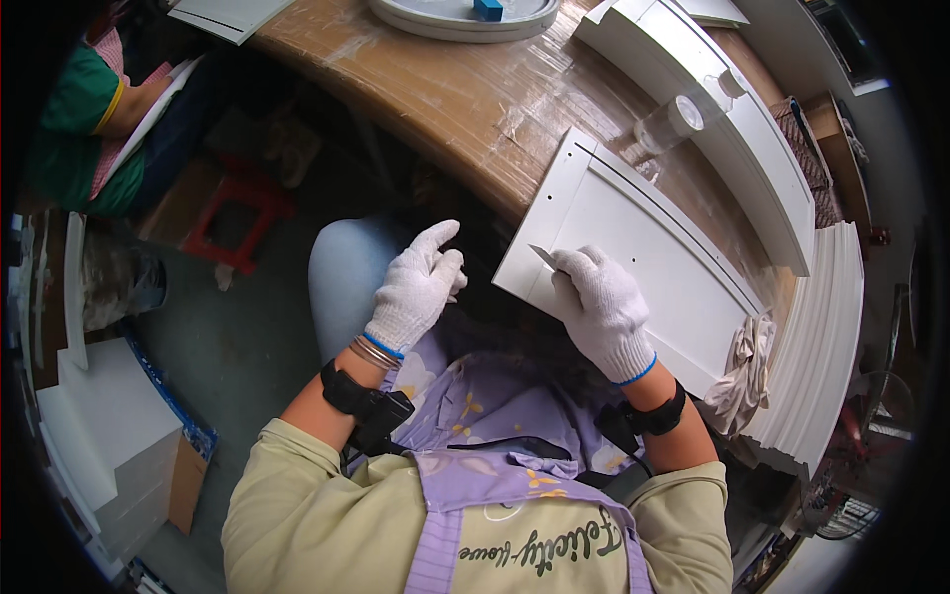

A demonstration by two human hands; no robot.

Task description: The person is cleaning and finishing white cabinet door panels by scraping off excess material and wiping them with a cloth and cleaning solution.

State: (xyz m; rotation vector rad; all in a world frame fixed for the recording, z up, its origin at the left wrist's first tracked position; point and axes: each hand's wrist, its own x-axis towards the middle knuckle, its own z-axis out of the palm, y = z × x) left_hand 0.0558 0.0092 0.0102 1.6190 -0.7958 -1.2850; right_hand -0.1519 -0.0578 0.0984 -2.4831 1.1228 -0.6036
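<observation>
A white board [643,267] with grooves and small dark holes lies aslant at the table's near edge. Over its left part is my right hand [604,302], in a white knit glove, its fingers pinched on a thin pointed metal blade [542,256]. The blade's tip points up and left; its other end is hidden in the fingers. My left hand [416,287], gloved likewise, hovers above my knee, apart from the board. Its index finger stretches out while the other fingers curl loosely, and nothing shows in it.
A curved white piece [708,109] and a clear plastic bottle [668,126] lie beyond the board. A crumpled off-white cloth [744,374] rests at its right corner, beside stacked white panels [816,337]. A blue block [487,10] sits on a round grey disc [445,28]. Far left, a person [99,119] sits near a red stool [237,213].
</observation>
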